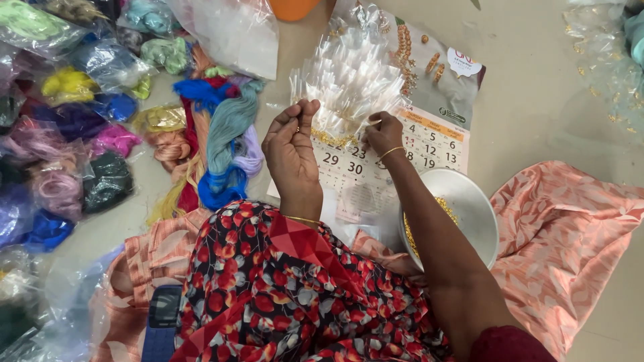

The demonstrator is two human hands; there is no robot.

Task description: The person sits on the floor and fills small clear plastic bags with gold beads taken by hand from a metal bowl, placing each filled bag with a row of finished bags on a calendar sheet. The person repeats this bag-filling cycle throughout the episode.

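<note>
Place: a home craft corner, worked seated on the floor (537, 80).
Signs: bagged silk thread skeins (74, 121) in many colours, a pile of small clear packets (349, 74) on a wall calendar (416, 147), and a steel bowl (469, 208) of gold beads.

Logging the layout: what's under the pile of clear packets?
A wall calendar lies under the clear packets; its date grid and jewellery picture show around them. The part beneath the pile is covered.

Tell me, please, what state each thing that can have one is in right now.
Left hand: raised, fingertips pinched on a tiny gold piece.
Right hand: fingers at the clear packets.
Clear packets: fanned in a pile on the calendar.
Metal bowl: upright, holding gold pieces.
Thread skeins: loose, heaped on the floor.
</note>
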